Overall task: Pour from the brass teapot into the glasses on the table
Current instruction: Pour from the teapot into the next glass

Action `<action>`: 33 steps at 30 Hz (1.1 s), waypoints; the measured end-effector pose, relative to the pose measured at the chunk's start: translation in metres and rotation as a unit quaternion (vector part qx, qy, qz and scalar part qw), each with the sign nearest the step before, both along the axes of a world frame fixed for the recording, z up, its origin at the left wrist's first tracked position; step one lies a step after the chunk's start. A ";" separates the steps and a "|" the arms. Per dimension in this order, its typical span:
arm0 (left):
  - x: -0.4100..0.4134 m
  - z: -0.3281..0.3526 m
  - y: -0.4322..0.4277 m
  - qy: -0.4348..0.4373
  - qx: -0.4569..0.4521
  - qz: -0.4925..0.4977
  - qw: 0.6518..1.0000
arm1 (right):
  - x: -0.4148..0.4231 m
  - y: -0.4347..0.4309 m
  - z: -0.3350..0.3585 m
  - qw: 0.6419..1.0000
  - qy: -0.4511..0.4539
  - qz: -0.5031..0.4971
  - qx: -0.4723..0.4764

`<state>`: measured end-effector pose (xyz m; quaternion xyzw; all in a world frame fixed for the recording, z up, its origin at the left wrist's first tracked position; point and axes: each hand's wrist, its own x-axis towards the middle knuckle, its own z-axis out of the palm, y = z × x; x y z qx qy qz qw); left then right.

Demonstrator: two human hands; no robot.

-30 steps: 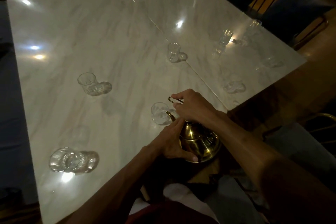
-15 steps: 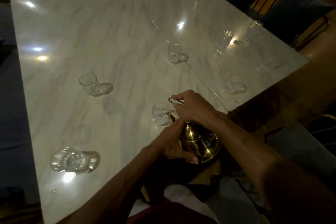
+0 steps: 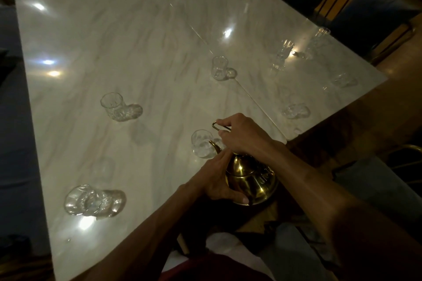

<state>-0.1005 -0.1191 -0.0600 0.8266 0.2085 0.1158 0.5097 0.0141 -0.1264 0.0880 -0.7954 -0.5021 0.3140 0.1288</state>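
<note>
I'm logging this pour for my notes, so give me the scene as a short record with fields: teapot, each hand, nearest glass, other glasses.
teapot: brass teapot, tilted, spout at the nearest glass
right hand: fingers curled round the wire handle
left hand: cups the teapot's side, thumb under it
nearest glass: upright by the spout; contents cannot be told
other glasses: several, spread over the marble table
</note>
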 end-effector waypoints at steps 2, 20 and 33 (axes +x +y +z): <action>0.000 0.000 0.000 0.001 -0.002 0.002 1.000 | 0.000 0.000 0.000 1.000 0.000 -0.001 0.000; -0.001 0.001 0.001 0.007 0.000 0.001 1.000 | -0.001 0.002 -0.003 1.000 0.000 -0.002 -0.003; -0.001 0.002 0.002 0.014 0.003 -0.001 1.000 | -0.001 0.002 -0.001 1.000 -0.002 -0.005 -0.006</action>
